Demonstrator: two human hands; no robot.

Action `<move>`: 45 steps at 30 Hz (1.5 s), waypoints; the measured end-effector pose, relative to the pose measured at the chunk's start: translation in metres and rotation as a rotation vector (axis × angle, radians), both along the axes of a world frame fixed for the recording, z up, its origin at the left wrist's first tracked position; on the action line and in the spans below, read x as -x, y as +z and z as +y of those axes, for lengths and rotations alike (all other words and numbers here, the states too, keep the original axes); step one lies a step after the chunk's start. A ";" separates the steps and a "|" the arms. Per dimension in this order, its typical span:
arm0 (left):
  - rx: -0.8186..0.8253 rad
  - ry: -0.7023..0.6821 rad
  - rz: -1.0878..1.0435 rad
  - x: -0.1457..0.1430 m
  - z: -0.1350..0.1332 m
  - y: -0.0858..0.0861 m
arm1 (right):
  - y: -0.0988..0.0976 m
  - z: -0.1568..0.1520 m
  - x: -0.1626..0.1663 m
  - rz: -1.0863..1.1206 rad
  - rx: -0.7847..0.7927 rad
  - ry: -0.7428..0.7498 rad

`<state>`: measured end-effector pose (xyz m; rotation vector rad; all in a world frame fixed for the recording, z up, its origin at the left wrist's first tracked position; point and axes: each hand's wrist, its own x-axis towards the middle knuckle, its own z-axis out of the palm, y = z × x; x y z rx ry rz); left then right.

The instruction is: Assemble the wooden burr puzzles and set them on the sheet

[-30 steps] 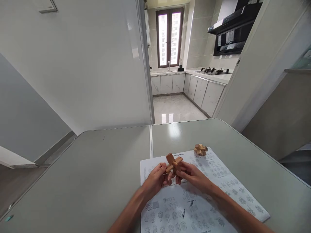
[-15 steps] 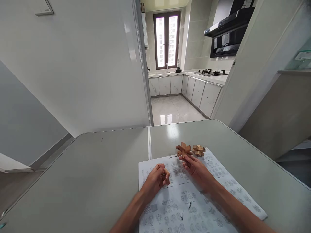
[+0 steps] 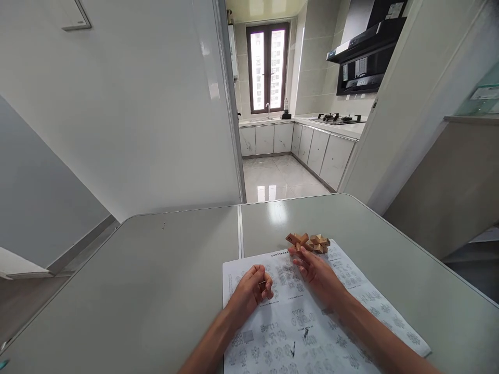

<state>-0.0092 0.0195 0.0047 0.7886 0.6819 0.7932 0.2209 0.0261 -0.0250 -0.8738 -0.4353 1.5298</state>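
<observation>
A brown wooden burr puzzle (image 3: 297, 239) made of crossed notched sticks is pinched in the fingertips of my right hand (image 3: 316, 271), above the top edge of a printed sheet (image 3: 290, 311). Just right of it, a second, lighter wooden burr puzzle (image 3: 319, 244) sits at the sheet's upper edge, partly overlapped by the held one in this view. My left hand (image 3: 255, 284) rests over the left part of the sheet, its fingers curled loosely inward, apart from both puzzles. Nothing shows between those fingers.
The sheet, covered in small line diagrams, lies on a pale grey table (image 3: 175, 270) with a light seam (image 3: 240, 231). Beyond the far edge, a doorway opens onto a kitchen with white cabinets (image 3: 314, 145), a stove (image 3: 338, 119) and a window (image 3: 267, 67).
The burr puzzle in my right hand has turned and tilted, now overlapping the second puzzle's left side. My left hand has hardly moved.
</observation>
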 end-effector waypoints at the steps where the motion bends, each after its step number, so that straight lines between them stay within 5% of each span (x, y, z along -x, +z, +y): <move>1: 0.004 0.001 -0.001 0.000 0.000 0.000 | 0.000 0.000 0.000 0.000 0.001 -0.002; 23: 0.019 0.006 0.009 0.001 0.001 -0.002 | -0.010 0.006 -0.006 0.187 0.045 0.024; 45: 0.042 0.012 0.038 -0.001 -0.001 0.003 | 0.008 -0.008 0.011 -0.033 0.008 0.228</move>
